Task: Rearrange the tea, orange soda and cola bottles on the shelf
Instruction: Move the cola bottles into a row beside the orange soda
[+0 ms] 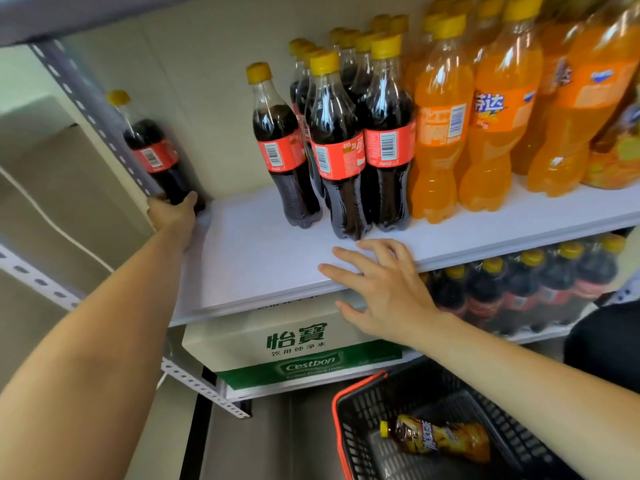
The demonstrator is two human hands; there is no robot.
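Upright cola [157,157], orange soda [440,133] bottles

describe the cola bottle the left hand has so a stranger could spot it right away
On the white shelf board, go to the far left end by the perforated metal upright. The cola bottle there is gripped at its base by the left hand. Unlike the other cola bottles, grouped mid-shelf, it stands alone with bare shelf between.

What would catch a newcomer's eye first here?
The bright orange soda bottles on the right of the shelf, beside dark cola bottles. Then the left hand gripping a lone cola bottle at the far left, and the right hand resting open on the shelf's front edge.
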